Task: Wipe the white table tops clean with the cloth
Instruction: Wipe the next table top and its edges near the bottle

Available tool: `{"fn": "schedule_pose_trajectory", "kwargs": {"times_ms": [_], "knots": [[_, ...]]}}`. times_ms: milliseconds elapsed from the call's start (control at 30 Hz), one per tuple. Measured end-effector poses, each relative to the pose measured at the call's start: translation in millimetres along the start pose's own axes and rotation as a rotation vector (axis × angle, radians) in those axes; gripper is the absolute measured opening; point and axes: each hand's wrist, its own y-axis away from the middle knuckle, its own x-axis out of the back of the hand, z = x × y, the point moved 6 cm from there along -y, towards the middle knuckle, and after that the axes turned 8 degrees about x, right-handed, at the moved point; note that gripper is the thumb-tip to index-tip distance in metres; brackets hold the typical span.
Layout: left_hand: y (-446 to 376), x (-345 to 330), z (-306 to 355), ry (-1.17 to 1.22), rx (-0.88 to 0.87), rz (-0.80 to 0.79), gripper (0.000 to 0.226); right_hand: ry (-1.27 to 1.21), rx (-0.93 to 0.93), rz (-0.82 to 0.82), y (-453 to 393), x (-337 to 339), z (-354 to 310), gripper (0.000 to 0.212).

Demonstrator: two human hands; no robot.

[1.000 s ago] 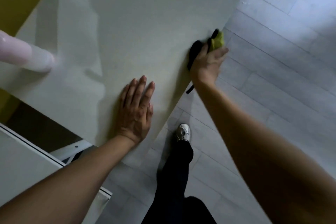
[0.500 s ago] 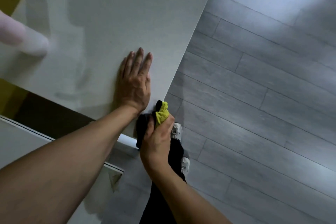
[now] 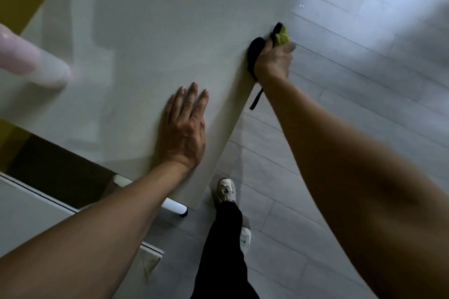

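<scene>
A white table top (image 3: 158,31) fills the upper left of the view. My left hand (image 3: 185,128) lies flat on it near its lower corner, fingers together, holding nothing. My right hand (image 3: 274,60) grips a black and yellow-green cloth (image 3: 280,36) against the table's right edge. A black strap of the cloth hangs down below my wrist.
A pale pink and white bottle (image 3: 31,60) stands on the table at the far left. A second white table (image 3: 26,213) sits at lower left. A white table leg (image 3: 173,206) shows below the corner. Grey plank floor (image 3: 352,80) lies to the right, with my shoes (image 3: 226,192) on it.
My right hand has slid the cloth back up along the table's right edge, away from the near corner where it was half a second ago. My left hand stays flat on the table.
</scene>
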Motion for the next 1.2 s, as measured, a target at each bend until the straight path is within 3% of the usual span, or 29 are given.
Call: {"fn": "schedule_pose_trajectory", "kwargs": {"times_ms": [100, 233, 400, 500, 633, 867, 1033, 1133, 1200], "knots": [[-1.0, 0.0, 1.0, -0.007, -0.001, 0.01, 0.055, -0.037, 0.01, 0.033, 0.6, 2.5, -4.2, 0.046], [-0.7, -1.4, 1.1, 0.003, -0.003, 0.025, 0.054, -0.061, 0.035, 0.014, 67.8, -4.9, 20.8, 0.051], [-1.8, -4.7, -0.7, 0.022, 0.004, 0.007, 0.056, -0.033, 0.001, -0.077, 185.3, -15.0, 67.8, 0.038], [-1.8, -6.2, -1.7, 0.035, 0.022, -0.012, 0.056, 0.015, -0.035, -0.097, 202.8, -15.6, 74.5, 0.032], [-1.0, -7.3, -2.0, 0.035, 0.031, -0.029, 0.053, 0.021, -0.097, -0.08, 173.3, -13.2, 55.1, 0.038], [1.4, -2.8, 2.1, 0.083, 0.069, -0.081, 0.052, 0.042, -0.045, 0.018, 14.3, 2.4, -5.6, 0.05], [-2.7, -4.7, 1.8, 0.097, 0.097, -0.123, 0.053, 0.106, -0.034, 0.032, -49.9, 5.0, -22.3, 0.053], [-1.6, -4.1, 2.4, 0.075, 0.107, -0.145, 0.054, 0.358, 0.126, 0.004, -57.2, 11.6, -32.7, 0.05], [2.4, -6.7, 2.4, 0.044, 0.103, -0.182, 0.055, 0.538, 0.383, 0.009, -56.0, 17.9, -37.7, 0.053]]}}
